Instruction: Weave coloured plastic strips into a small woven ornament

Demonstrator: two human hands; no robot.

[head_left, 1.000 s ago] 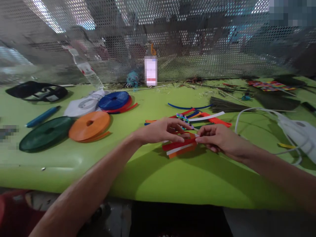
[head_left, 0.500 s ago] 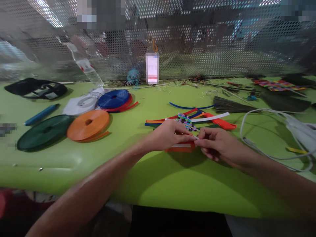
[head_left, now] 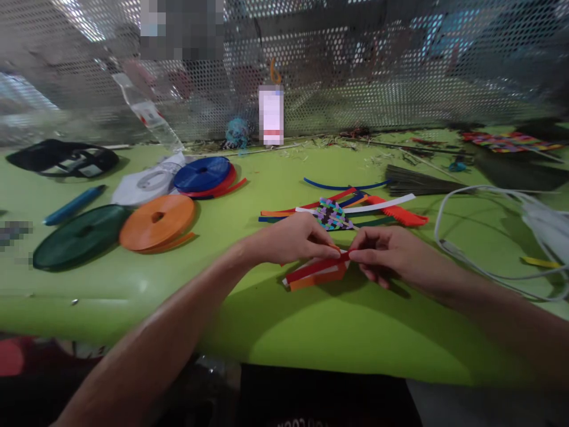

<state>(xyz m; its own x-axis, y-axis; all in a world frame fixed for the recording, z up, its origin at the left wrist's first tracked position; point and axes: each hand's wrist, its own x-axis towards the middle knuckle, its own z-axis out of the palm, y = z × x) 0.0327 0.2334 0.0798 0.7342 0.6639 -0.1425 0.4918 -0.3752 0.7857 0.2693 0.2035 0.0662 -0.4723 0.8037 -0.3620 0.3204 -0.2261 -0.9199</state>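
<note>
My left hand (head_left: 299, 240) and my right hand (head_left: 391, 255) meet over the front middle of the table, fingertips pinched close together. Between them is a bundle of flat weaving strips: a red strip (head_left: 311, 270) lies on top, with an orange strip (head_left: 317, 279) and white edges beneath it. Its free ends point toward the lower left. My left thumb and fingers press on the bundle's upper side, while my right thumb and forefinger grip its right end. Just behind my hands lies a small woven piece (head_left: 331, 214) in purple, turquoise and black, on several loose coloured strips.
Rolls of strip stand at left: green (head_left: 84, 237), orange (head_left: 157, 222), blue (head_left: 204, 175). An orange-red toothed tool (head_left: 395, 210) lies behind my right hand. A white cable (head_left: 438, 219) loops at right. A bottle (head_left: 149, 112) and a phone (head_left: 271, 115) lean against the perforated metal panel (head_left: 329, 77).
The strips have turned between my fingers; the red one now shows on top and the ends reach farther to the lower left. Both hands remain close together.
</note>
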